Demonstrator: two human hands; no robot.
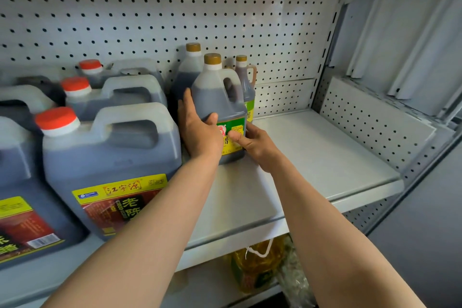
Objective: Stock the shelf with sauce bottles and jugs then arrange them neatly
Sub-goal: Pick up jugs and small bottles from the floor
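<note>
A dark sauce jug with a gold cap (217,97) stands upright on the white shelf (312,157). My left hand (200,130) presses against its left side, thumb across the front. My right hand (252,144) holds its lower right, thumb on the green and yellow label. Behind it stand another gold-capped jug (188,70) and a slimmer brown bottle with a side handle (246,82). To the left are several large red-capped jugs of dark liquid; the nearest (110,157) has a yellow and red label.
A pegboard back wall (175,7) rises behind the jugs. The shelf's right part runs to a perforated side panel (375,127). On the lower shelf sits a yellow oil bottle (257,267) beside a plastic bag.
</note>
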